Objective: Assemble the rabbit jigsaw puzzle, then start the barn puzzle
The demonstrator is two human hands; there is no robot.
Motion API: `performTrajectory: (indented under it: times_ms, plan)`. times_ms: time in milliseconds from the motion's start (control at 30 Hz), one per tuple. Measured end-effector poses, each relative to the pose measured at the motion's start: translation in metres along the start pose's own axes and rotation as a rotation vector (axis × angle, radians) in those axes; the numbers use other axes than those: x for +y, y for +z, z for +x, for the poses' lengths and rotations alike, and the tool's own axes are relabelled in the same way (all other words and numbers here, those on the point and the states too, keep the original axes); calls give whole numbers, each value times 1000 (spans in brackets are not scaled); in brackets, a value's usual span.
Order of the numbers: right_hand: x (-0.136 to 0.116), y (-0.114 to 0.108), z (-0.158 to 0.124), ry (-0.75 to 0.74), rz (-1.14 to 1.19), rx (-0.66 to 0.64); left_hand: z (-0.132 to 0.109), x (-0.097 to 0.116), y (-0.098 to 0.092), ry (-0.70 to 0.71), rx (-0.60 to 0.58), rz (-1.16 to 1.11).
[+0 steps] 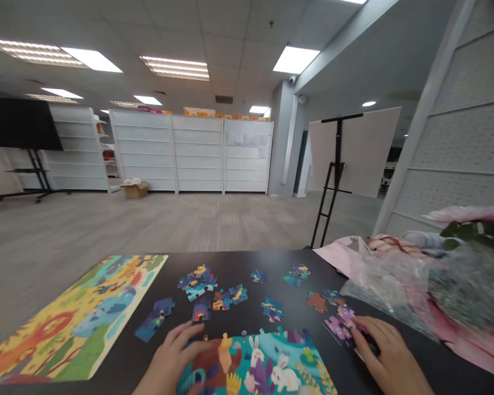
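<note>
A left hand (175, 351) at the puzzle (247, 365), a right hand (385, 351) at purple pieces (338, 328)

A yellow sheet (90, 315) lies along the left edge of the black tabletop (239, 266). Beside it, the person's left hand, fingers parted, rests over the left side of the puzzle, which sits at the near edge, long axis running left to right. Loose pieces (273, 307) lie beyond it. The purple pieces lie off the puzzle's far right corner, just left of the right hand's fingertips, the nearer hand; whether it pinches one cannot be told. A wrapped bouquet (448, 285) fills the right edge.
</note>
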State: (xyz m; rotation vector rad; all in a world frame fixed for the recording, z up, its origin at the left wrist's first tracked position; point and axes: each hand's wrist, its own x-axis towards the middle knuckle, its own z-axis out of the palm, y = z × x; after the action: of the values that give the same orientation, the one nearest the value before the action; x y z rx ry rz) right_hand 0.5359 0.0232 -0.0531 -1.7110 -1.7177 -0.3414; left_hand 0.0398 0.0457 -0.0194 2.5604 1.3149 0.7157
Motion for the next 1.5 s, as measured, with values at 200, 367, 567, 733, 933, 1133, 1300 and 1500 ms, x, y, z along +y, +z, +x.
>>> performTrajectory:
  times_ms: [200,367,567,733,933,1133,1300,1500]
  plan:
    - [21,8,-6,-10,-10,-2,104,9,-12,-26,-215,20]
    - [28,11,-8,-8,13,-22,129,-5,-6,20,-280,14]
    - [18,9,-7,47,41,22,109,5,-11,52,-282,-51]
    - [13,8,-7,50,69,49,97,14,-7,83,-296,-128]
    - [8,6,-4,59,91,54,92,11,-8,114,-301,-174]
    - [4,2,-3,59,90,40,92,10,-17,184,-354,-151]
    - [4,2,-4,74,92,41,87,11,-19,217,-336,-130]
    - [3,2,-4,81,92,27,80,12,-19,214,-322,-137]
